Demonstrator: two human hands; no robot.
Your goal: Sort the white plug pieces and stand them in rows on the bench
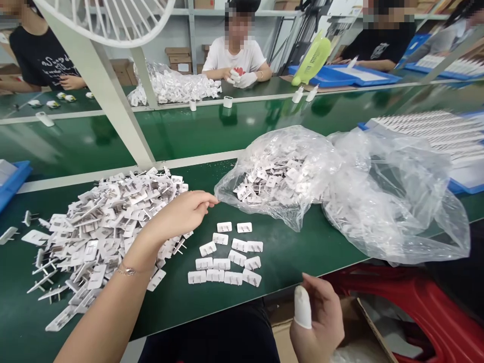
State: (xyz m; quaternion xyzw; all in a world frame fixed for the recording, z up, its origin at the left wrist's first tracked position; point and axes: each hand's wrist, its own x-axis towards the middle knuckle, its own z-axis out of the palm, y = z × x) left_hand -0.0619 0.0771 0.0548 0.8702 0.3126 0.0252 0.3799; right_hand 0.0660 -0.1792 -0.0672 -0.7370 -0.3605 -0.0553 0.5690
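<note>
My left hand (191,209) reaches over the right side of a heap of white plug-like parts with metal pins (113,217). Its fingers are pressed together, tips at the left edge of a clear plastic bag (295,209); whether they grip its film I cannot make out. Inside the bag are many similar parts (272,174). Below that hand, several white parts (221,263) lie in loose rows, pins up. My right hand (319,317), with a white finger cot (302,307) on the thumb, is off the table's front edge, fingers loosely bent and apart, nothing visible in it.
A second crumpled clear bag (397,201) lies to the right, before a blue tray (469,184) of white pieces. A green conveyor (196,133) runs behind a pale post (109,101). Co-workers sit opposite. A red stool (412,297) and a cardboard box (363,327) are below right.
</note>
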